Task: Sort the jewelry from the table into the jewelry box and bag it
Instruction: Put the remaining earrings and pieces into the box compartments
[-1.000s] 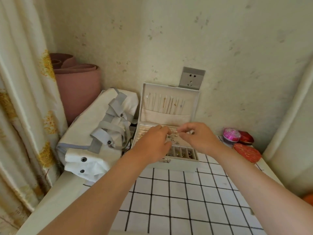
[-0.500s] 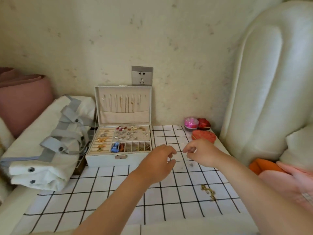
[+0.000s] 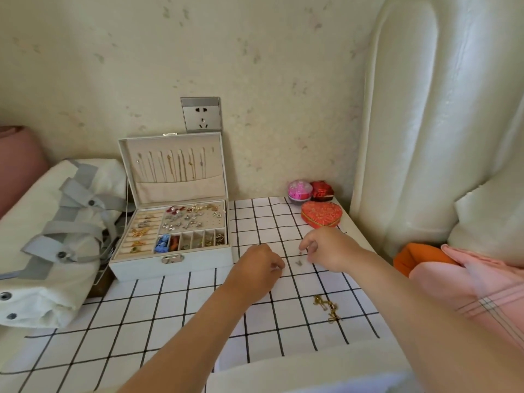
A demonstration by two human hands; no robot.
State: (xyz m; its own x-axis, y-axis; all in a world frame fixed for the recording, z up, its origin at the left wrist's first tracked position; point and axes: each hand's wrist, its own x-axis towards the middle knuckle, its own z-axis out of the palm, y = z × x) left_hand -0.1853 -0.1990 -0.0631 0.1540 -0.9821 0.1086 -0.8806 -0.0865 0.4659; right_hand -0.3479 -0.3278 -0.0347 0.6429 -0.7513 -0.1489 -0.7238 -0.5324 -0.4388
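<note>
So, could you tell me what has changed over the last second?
Both hands have left the open jewelry box and moved right, over the checked cloth. The right hand now has its fingertips at a small silver piece; whether its grip holds anything is unclear. The left hand hovers beside it. The box, the gold chain and the white bag have not moved.
</note>
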